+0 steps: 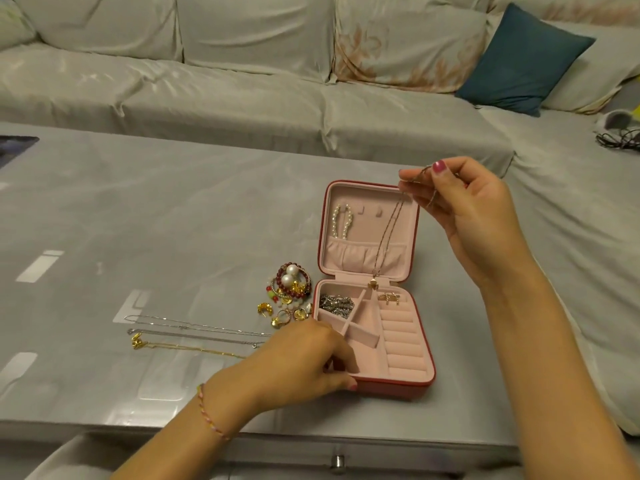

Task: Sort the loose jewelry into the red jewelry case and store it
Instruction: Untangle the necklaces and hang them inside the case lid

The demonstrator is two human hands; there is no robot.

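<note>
Red outside and pale pink within, the jewelry case (pixel 377 388) lies open flat on the glossy grey table (pixel 138 209), its lid tipped back toward the sofa (pixel 242 81). The right hand (pixel 474 216) is raised above the lid's far right corner, thumb and fingers pinching the top of a thin rose-gold necklace (pixel 388 237); the chain hangs down across the lid lining and its small pendant dangles over the hinge, just above the tray. The left hand (pixel 304 362) rests at the case's near left corner, fingers curled over the rim into the front compartment and thumb against the red outer wall. A pearl strand (pixel 342 220) hangs from a hook in the lid, above the gathered pocket. In the tray, a silver chain bracelet (pixel 335 304) fills the back left compartment and a small gold piece (pixel 389 298) sits at the top of the ring rolls. Just left of the case lies loose jewelry: a heap of bead bracelets and pearls (pixel 290 280), gold earrings and rings (pixel 284 315), and three thin necklaces (pixel 194 336) stretched side by side. A teal cushion (pixel 519 60) leans on the sofa.
</note>
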